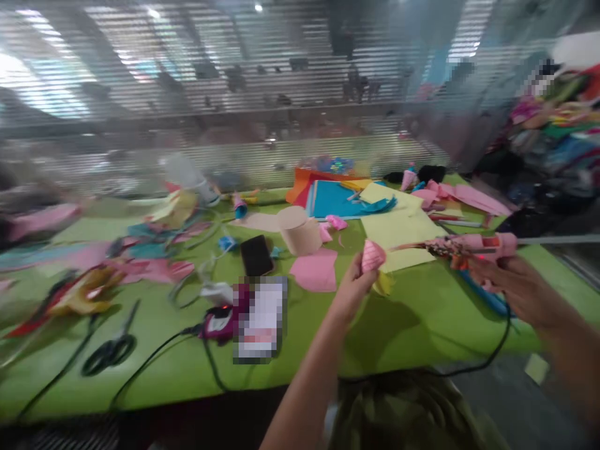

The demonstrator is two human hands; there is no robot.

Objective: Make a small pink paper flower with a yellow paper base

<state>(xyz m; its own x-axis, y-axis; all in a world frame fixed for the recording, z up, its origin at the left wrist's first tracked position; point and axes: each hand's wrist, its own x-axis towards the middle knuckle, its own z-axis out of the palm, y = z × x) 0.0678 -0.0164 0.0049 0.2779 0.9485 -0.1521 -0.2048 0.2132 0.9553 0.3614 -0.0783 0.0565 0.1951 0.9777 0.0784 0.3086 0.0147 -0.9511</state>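
Note:
My left hand (357, 280) is closed around a small pink paper cone (373, 256), with its ridged side showing. A yellow paper piece (384, 284) shows just below the cone; whether it is attached I cannot tell. In my right hand (506, 281) is a pink hot glue gun (487, 246), its nozzle pointing left toward the cone with a gap between them. Brown residue coats the front of the gun, and a black cord trails down from its handle. A pale yellow sheet (398, 234) lies behind the cone.
On the green table (309, 350) lie scissors (110, 354), a magenta power strip (222, 322) with cords, a dark phone (257, 255), a tape roll (300, 231), a pink paper piece (315, 270) and blue sheets (328, 199). Paper scraps (154, 269) cover the left.

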